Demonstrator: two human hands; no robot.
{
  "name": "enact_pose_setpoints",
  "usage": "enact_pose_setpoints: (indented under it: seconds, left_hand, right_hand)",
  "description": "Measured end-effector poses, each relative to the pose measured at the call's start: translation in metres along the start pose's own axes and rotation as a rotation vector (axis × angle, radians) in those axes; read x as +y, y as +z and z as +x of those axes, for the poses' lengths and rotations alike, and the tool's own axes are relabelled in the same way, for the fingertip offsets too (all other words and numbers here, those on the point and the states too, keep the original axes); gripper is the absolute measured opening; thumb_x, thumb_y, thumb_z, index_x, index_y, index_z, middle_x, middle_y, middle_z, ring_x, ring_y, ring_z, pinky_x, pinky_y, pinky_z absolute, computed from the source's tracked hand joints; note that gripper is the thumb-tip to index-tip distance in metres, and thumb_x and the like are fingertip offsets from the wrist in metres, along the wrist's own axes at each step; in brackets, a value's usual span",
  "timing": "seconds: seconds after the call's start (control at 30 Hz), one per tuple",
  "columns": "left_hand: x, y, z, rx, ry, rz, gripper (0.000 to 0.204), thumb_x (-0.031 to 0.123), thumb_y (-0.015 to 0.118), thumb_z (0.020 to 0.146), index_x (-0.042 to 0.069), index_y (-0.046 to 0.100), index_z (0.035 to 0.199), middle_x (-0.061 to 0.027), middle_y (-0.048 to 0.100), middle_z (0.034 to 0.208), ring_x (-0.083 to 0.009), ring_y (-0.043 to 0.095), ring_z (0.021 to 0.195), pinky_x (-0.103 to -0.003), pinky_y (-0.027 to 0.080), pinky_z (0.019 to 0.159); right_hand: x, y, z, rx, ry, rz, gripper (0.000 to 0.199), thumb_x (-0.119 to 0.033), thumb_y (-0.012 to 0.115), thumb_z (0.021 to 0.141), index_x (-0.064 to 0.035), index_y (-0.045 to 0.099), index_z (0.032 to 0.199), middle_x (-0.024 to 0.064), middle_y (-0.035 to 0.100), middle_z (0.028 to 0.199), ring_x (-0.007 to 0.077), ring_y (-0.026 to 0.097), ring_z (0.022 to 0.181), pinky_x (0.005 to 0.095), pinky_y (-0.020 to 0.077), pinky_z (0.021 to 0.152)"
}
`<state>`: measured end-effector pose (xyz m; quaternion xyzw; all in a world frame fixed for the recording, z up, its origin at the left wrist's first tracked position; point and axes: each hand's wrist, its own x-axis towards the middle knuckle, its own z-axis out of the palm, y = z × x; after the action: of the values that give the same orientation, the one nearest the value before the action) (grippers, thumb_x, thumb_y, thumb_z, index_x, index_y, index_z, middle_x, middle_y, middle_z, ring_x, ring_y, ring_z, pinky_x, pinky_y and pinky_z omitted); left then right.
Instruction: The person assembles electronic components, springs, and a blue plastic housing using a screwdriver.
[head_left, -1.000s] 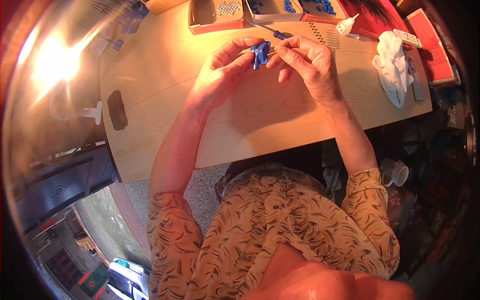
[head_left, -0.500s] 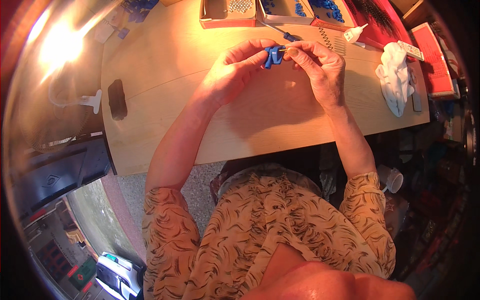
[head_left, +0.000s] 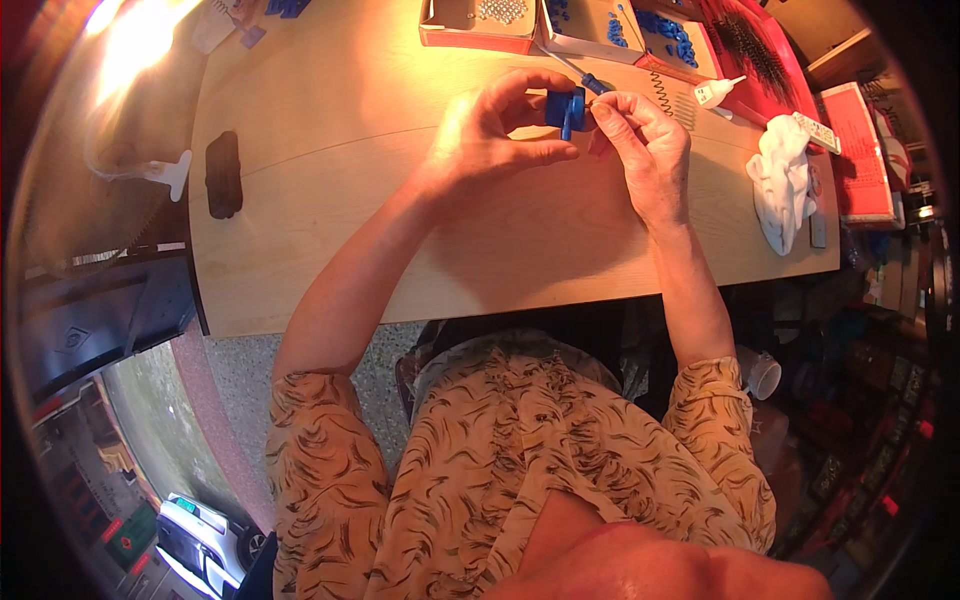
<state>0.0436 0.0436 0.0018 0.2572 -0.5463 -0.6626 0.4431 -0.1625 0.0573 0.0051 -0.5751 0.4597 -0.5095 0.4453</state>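
Note:
Above the far middle of the table, my left hand holds a small blue plastic part by its upper edge. Its forefinger reaches over the top, and the thumb is stretched out below, apart from the part's narrow stem. Close on the right side of the part is my right hand, thumb and forefinger pinched together. Whatever those fingertips hold is too small or hidden to make out. Just behind the hands lies a screwdriver with a blue handle.
At the back stand a box of small shiny balls and boxes of small blue parts. A white glue bottle, a black spring and a white cloth lie to the right. A dark oblong block lies at left.
My left thumb has come away from the blue part and stretched out below it. The part has turned. A thin brass-coloured piece at my right fingertips no longer shows. The view has shifted slightly.

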Motion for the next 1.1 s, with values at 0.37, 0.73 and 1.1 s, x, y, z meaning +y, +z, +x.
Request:
enact_pose_setpoints:
  seconds: [0.37, 0.73, 1.1]
  left_hand:
    - [0.014, 0.002, -0.004, 0.036, -0.081, -0.029, 0.044, 0.001, 0.081, 0.084, 0.004, 0.062, 0.124, -0.0065, 0.067, 0.121, -0.0180, 0.067, 0.111, -0.033, 0.057, 0.098]
    - [0.012, 0.000, -0.003, 0.033, -0.075, 0.001, 0.045, 0.003, 0.082, 0.083, 0.005, 0.062, 0.123, -0.0072, 0.068, 0.120, -0.0193, 0.067, 0.112, -0.034, 0.057, 0.097]
    - [0.009, -0.003, -0.004, 0.042, -0.045, 0.032, 0.045, 0.003, 0.084, 0.081, 0.004, 0.064, 0.122, -0.0047, 0.066, 0.125, -0.0196, 0.067, 0.114, -0.034, 0.056, 0.097]
  right_hand:
    - [-0.007, -0.001, -0.004, -0.032, -0.032, 0.062, 0.015, -0.014, 0.070, 0.098, 0.0006, 0.070, 0.102, 0.0022, 0.069, 0.081, 0.0081, 0.065, 0.068, 0.0218, 0.0516, 0.063]
    - [-0.008, -0.001, -0.004, -0.044, -0.055, 0.037, 0.011, -0.011, 0.072, 0.096, 0.0000, 0.071, 0.099, 0.0023, 0.070, 0.081, 0.0074, 0.064, 0.068, 0.0213, 0.0515, 0.063]
    - [-0.003, 0.005, -0.006, 0.027, -0.090, 0.006, 0.010, -0.010, 0.073, 0.095, -0.0006, 0.072, 0.098, 0.0014, 0.071, 0.083, 0.0064, 0.065, 0.069, 0.0206, 0.0508, 0.066]
